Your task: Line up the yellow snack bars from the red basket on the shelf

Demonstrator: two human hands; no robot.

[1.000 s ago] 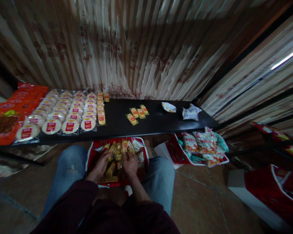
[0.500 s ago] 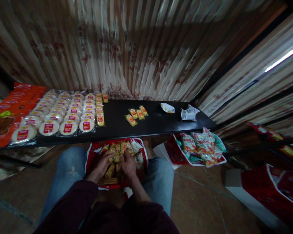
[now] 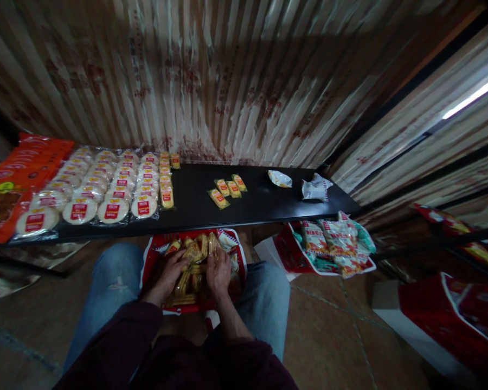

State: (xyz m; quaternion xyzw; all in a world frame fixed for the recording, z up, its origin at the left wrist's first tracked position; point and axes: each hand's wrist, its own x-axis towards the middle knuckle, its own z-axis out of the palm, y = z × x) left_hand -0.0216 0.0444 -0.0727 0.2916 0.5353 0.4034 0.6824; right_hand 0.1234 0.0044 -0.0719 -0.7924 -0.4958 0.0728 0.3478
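Between my knees sits a red box with a white rim, filled with yellow snack packets in clear wrap. Both hands reach into it. My left hand has its fingers curled against a packet at the left of the pile. My right hand is bent over packets at the right side, its fingertips partly hidden among them. A few upright packets stand together between the hands, near the box's far side. White and red packets lie in the box's far right corner.
A black shelf spans the front, bearing rows of round white crackers, orange bags, a column of yellow packets, several loose ones and two white packets. Another snack box stands right, a red-and-white one farther.
My right hand has shifted slightly right within the box, and its fingers now lie over packets farther right. The packets between the hands have moved; my left hand stays nearly in place.
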